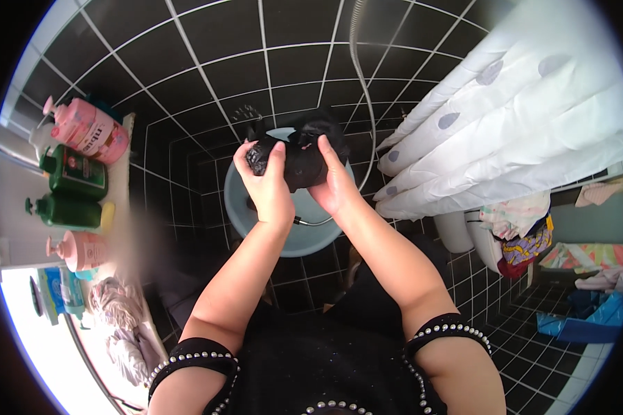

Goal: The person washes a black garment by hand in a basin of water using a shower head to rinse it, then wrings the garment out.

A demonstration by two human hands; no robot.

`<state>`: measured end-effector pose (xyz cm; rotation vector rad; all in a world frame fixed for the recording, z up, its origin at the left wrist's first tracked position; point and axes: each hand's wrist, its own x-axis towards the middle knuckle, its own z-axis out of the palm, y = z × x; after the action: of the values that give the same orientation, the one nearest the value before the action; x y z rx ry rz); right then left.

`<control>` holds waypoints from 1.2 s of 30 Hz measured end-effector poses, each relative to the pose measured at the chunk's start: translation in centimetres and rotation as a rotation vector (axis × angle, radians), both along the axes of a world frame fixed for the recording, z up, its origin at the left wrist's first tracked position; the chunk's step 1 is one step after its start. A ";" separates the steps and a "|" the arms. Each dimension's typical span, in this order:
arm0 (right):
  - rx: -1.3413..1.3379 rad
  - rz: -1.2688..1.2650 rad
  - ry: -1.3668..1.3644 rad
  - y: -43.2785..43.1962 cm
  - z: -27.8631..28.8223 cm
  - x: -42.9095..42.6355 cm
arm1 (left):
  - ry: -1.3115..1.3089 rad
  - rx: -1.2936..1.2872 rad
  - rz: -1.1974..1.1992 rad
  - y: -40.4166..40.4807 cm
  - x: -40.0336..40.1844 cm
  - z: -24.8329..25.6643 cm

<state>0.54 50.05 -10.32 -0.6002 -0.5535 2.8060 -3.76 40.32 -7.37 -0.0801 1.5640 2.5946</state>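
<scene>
Both hands are raised over a light blue basin [236,202], gripping a wet black bundle [303,166] that looks like fabric. My left hand [272,187] has its fingers wrapped around the bundle's left end, thumb on top. At the other end, my right hand [337,181] holds it from the right side with the thumb up. Shiny wet folds show by the left fingers, and parts of the bundle hide behind both hands. The metal end of a shower hose [302,221] lies over the basin beneath my left wrist.
A silver shower hose [366,93] hangs along the dark tiled wall. On the left ledge stand a pink pump bottle [91,129], green bottles [78,174] and crumpled cloths [115,303]. To the right hangs a white shower curtain [498,124], with piled clothes [524,244] beyond it.
</scene>
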 end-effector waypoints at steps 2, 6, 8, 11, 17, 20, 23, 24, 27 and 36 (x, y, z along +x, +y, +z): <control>-0.034 0.125 0.027 0.7 -0.3 -0.2 | 0.350 -0.174 -0.051 -0.1 -0.5 -1.4; -0.077 0.279 0.030 1.0 0.0 -0.4 | 0.989 -0.395 -0.156 -1.2 -1.2 -0.8; -0.048 0.320 0.020 1.6 -1.3 -0.2 | 1.120 -0.419 -0.253 -1.9 -1.1 -0.2; 0.021 0.476 -0.051 2.0 -1.1 -0.2 | 1.240 -0.449 -0.399 -3.1 -0.5 0.4; 0.301 0.735 -0.228 1.5 -1.8 -1.3 | 1.609 -0.458 -0.735 -4.0 -1.0 -3.6; 0.378 0.766 -0.308 1.6 -3.1 -1.6 | 1.745 -0.422 -0.820 -3.3 -0.8 -5.8; 0.584 0.856 -0.383 1.4 -5.1 -2.0 | 1.934 -0.456 -0.874 -3.2 -0.8 -7.3; 0.598 0.842 -0.373 1.0 -4.5 -1.9 | 1.981 -0.466 -0.877 -3.3 -0.7 -7.7; 0.744 0.862 -0.452 0.0 -5.4 -1.9 | 2.090 -0.510 -0.916 -3.1 0.0 -8.8; 1.051 0.725 -0.669 -0.9 -9.1 -1.5 | 2.426 -0.767 -1.039 -1.8 1.0 -12.8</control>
<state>-0.97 49.17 -19.37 -1.1896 -2.5271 2.1618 -2.79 38.47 -20.21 3.1151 1.3418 0.0970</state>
